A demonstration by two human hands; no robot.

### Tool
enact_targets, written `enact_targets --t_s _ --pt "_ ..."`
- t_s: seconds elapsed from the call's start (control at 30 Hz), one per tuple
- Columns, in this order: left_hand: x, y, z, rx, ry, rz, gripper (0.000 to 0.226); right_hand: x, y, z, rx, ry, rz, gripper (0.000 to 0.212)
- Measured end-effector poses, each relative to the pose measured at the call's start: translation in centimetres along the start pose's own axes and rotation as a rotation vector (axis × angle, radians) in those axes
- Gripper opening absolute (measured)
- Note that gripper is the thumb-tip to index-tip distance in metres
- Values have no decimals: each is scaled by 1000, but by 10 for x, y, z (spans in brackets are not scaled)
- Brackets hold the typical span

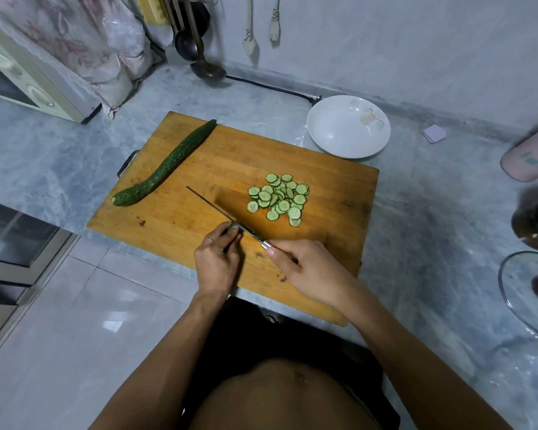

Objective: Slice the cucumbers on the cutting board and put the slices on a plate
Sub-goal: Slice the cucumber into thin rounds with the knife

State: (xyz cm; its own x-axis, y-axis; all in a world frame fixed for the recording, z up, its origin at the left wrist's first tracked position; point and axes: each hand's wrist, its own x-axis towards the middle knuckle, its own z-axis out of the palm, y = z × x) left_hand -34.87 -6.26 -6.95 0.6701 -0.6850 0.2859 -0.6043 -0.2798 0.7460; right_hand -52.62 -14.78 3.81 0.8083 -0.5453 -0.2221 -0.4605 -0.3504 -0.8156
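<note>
Grey marble worktop (416, 212) carried the wooden cutting board (199, 169), and the slicing was nearly through cucumber one: the left hand (218, 262) pinched the last green stub (234, 227), the right hand (311, 271) was closed round the knife (212, 206). Slices (278, 198) lay heaped mid-board, pale and thin; a whole cucumber (165, 166) waited far left. Next probably called for careful fingertips, then the white plate (348, 125).
</note>
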Motion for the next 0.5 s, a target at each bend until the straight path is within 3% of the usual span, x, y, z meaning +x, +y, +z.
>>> enact_targets --t_s 0.5 --pt "2 0 -5 44 -42 11 23 -6 1 7 -26 -10 24 30"
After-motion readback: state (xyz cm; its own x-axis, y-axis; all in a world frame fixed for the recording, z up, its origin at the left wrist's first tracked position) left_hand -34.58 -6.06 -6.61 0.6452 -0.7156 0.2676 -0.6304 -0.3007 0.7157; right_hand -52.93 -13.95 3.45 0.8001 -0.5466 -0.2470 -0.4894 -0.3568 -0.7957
